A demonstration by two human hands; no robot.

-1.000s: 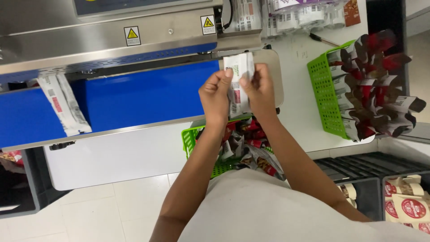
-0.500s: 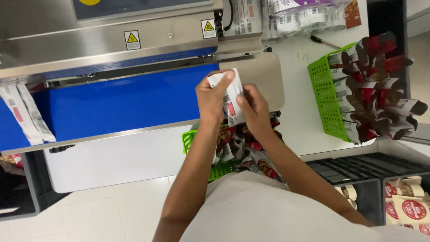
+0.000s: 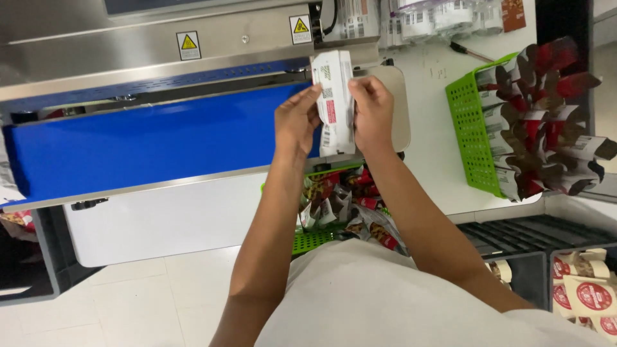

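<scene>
Both hands grasp the white pouch (image 3: 335,103), left hand (image 3: 295,122) and right hand (image 3: 375,112) pinching its sides, above the right end of the blue conveyor belt (image 3: 148,144); it is best kept flat and square to the sealer's slot (image 3: 193,80).

The pouch (image 3: 334,103) stands upright between both hands, left hand (image 3: 297,122) on its left edge, right hand (image 3: 374,114) on its right. It sits over the right end of the conveyor belt (image 3: 148,144), which runs leftward. The machine housing (image 3: 160,51) lies far of the belt. A basket of pouches (image 3: 472,128) stands right on the surface (image 3: 427,154). A second basket (image 3: 315,239) lies near, below the hands. Crates (image 3: 533,257) sit near right.
</scene>
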